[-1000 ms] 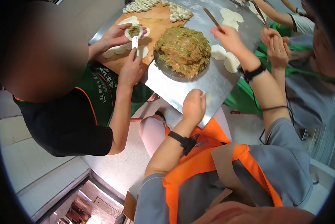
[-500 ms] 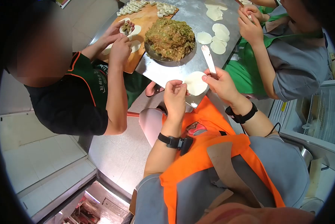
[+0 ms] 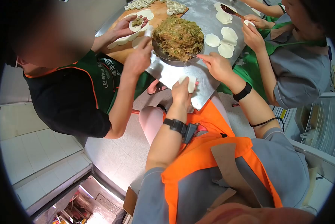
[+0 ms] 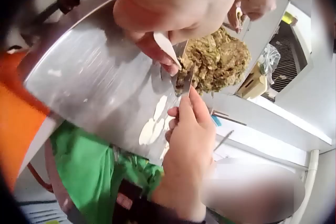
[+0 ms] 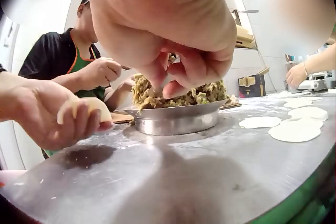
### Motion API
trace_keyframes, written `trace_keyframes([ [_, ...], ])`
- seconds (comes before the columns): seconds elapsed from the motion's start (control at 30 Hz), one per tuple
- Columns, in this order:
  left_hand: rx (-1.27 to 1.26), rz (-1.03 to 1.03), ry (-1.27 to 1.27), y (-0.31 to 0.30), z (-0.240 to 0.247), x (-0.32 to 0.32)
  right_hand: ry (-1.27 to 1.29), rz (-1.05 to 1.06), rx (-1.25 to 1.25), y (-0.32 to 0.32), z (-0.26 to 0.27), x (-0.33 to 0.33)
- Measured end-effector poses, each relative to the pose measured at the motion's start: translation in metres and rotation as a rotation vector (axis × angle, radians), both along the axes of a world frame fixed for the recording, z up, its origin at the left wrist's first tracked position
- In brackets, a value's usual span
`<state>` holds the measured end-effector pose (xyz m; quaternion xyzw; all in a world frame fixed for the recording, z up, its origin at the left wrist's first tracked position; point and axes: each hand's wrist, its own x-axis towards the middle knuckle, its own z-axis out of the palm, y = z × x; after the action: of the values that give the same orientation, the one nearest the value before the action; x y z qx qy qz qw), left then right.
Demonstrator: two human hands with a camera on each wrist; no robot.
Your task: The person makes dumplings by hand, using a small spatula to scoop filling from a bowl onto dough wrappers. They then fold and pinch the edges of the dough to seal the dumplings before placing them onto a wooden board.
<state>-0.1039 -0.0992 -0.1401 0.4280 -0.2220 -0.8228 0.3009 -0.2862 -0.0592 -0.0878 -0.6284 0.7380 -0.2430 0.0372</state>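
Note:
My left hand (image 3: 181, 92) holds a round white dumpling wrapper (image 3: 191, 85) close over the near end of the metal table. In the right wrist view the wrapper lies across its palm and curled fingers (image 5: 90, 124). My right hand (image 3: 219, 66) grips a thin metal filling spatula (image 4: 189, 78), whose far end is at the near side of the filling. That filling (image 3: 178, 35) is a tall green-brown heap in a shallow metal bowl (image 5: 176, 122). In the right wrist view, my right hand hides part of the heap and the spatula.
Loose wrappers (image 3: 227, 42) lie right of the bowl. To the left, a wooden board (image 3: 158, 10) bears wrappers and rows of folded dumplings (image 3: 139, 4). A person in a black shirt (image 3: 68, 108) works there. Another person at the right holds a brown spoon (image 3: 230, 10).
My right hand swung in from the right, touched the wrapper alongside my left hand, then moved forward with the spatula to the filling. The wrapper now rests in my left hand alone.

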Motion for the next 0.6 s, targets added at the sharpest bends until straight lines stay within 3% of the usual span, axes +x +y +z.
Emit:
trace_keyframes([
  [0.1,-0.080,0.118,-0.087,-0.035,-0.014,-0.008,-0.071,0.073,0.012,-0.009,-0.009,-0.001],
  [0.23,0.008,0.031,0.085,-0.066,0.002,-0.021,-0.247,0.085,0.082,-0.015,-0.004,0.010],
  [0.33,0.063,0.023,0.108,-0.072,0.019,-0.023,-0.189,0.142,-0.020,-0.008,-0.006,0.021],
  [0.43,0.105,0.006,0.103,-0.076,0.019,-0.021,-0.017,0.120,0.158,0.006,0.009,0.038],
  [0.6,0.057,0.002,0.002,-0.084,0.008,-0.015,-0.107,0.159,-0.046,-0.009,-0.002,0.016],
])
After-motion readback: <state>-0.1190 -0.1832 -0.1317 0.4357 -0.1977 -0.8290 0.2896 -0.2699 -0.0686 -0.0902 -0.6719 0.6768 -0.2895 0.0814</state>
